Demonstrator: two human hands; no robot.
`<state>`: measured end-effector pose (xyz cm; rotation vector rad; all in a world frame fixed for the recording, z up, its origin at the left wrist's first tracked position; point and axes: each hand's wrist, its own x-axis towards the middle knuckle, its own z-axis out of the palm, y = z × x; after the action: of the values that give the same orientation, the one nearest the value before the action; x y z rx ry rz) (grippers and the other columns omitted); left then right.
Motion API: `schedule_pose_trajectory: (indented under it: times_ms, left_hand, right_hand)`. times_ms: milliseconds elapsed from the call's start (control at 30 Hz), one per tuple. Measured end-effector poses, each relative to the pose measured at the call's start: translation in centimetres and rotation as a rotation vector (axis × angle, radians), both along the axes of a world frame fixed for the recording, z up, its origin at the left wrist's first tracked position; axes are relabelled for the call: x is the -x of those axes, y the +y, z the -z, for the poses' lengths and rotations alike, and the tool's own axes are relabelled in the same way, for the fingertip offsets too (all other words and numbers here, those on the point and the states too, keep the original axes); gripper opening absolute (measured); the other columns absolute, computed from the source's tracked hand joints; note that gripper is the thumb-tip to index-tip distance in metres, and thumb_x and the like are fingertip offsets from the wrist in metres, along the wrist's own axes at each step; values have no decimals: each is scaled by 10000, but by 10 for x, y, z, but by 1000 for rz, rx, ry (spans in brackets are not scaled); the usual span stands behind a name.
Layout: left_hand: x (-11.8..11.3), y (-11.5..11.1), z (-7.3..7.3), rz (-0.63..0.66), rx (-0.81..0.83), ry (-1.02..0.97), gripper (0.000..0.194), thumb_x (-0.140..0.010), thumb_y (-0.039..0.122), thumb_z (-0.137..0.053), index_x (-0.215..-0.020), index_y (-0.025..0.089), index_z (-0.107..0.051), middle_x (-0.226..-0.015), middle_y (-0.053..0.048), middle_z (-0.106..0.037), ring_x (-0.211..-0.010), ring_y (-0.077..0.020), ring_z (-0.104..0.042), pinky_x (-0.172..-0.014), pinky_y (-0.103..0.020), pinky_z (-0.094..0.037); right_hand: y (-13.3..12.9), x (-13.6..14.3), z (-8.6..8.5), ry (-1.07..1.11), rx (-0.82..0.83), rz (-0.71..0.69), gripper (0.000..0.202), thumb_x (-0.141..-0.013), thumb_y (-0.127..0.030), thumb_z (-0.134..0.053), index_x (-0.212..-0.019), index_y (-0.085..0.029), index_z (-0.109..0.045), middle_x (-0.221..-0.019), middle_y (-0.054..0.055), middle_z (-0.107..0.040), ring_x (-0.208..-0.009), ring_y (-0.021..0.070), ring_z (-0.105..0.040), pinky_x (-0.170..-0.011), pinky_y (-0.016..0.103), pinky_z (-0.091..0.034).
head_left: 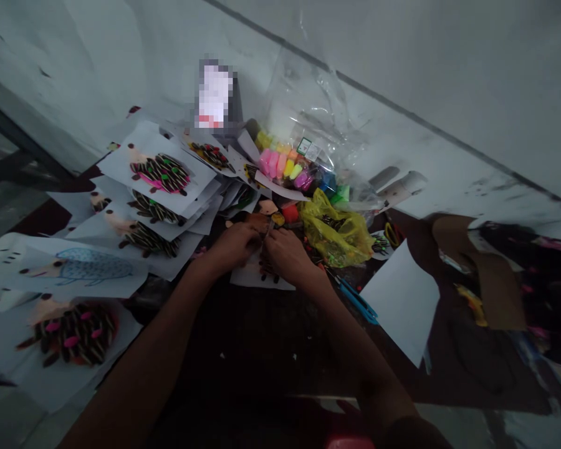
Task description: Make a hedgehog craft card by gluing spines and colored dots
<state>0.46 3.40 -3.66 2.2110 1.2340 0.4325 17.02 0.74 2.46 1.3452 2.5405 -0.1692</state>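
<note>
Both hands meet over a white card (245, 276) at the middle of the dark table. My left hand (236, 244) has its fingers bent together at the card's upper left; what they pinch is too small to make out. Close beside it, my right hand (283, 251) is closed around something thin and pale that shows between the two hands. Brown seed-like pieces show on the card under my right hand. Just beyond the fingers lie a peach-coloured piece (267, 207) and a red lump (290, 212).
Seed-covered hedgehog cards (161, 174) are stacked at the left. A yellow bag (339, 234) and a clear bag of coloured clay (285, 163) stand behind the hands. Blue scissors (359, 300) and white paper (404, 299) lie right. A phone (215, 93) leans against the wall.
</note>
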Motion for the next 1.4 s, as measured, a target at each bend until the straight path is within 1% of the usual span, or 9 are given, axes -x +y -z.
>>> schedule_pose_trajectory:
  times_ms: [233,433,567,700,900,1067,1233,1400]
  left_hand:
    - [1,0,2,9,-14,-2,196,-853,186,-577,-839,168,-772,-917,-100,-730,-894,-237,-640,-834,-347,-498]
    - [1,0,-1,12,8,-9,196,-846,160,-581,-847,176,-776,-920,-93,-738,-916,-236,-652,-823,-325,-497]
    - [0,1,-4,19,7,27,219,-843,162,-570,-863,169,-788,-924,-106,-742,-930,-250,-660,-833,-339,-500]
    - [0,1,-4,22,-1,51,223,-839,161,-564,-849,171,-786,-933,-107,-740,-924,-250,-661,-841,-344,-502]
    - [0,0,-4,3,-5,31,221,-822,142,-573,-871,173,-787,-941,-101,-740,-945,-251,-656,-850,-345,-500]
    - [0,1,-5,13,7,28,231,-833,167,-560,-866,170,-788,-931,-110,-743,-922,-256,-656,-836,-359,-506]
    - [1,0,-3,8,7,8,210,-844,170,-575,-859,170,-784,-932,-104,-739,-937,-251,-656,-839,-342,-499]
    - [0,0,-2,4,13,-4,212,-847,172,-573,-850,165,-785,-921,-104,-736,-910,-244,-657,-818,-333,-495]
  right_hand:
    - [0,-1,-2,-20,-3,19,303,-1030,-164,-421,-1173,-64,-668,-1167,198,-688,-1102,284,-607,-933,380,-442]
    - [-1,-2,-1,-4,-11,1,278,-1025,-144,-431,-1126,-72,-679,-1164,181,-697,-1095,277,-615,-931,372,-445]
    - [-1,0,-1,-19,-9,-1,274,-1024,-150,-437,-1108,-72,-686,-1163,185,-699,-1095,282,-616,-926,377,-447]
    - [-1,0,2,-22,-13,-17,276,-1022,-151,-434,-1116,-75,-682,-1163,190,-693,-1108,290,-608,-925,385,-444]
    - [-1,0,5,-20,-18,-22,272,-1021,-138,-436,-1104,-79,-689,-1146,186,-693,-1080,277,-610,-915,379,-436]
    - [0,-1,3,-24,-20,-36,292,-1027,-134,-420,-1116,-75,-692,-1173,186,-690,-1086,276,-612,-916,374,-436]
    - [0,-3,2,-18,-8,-23,284,-1027,-141,-430,-1116,-73,-691,-1156,183,-693,-1084,273,-611,-925,371,-439]
    - [-1,-3,2,-5,-14,-19,284,-1029,-143,-425,-1138,-70,-677,-1164,184,-690,-1094,277,-605,-929,377,-440]
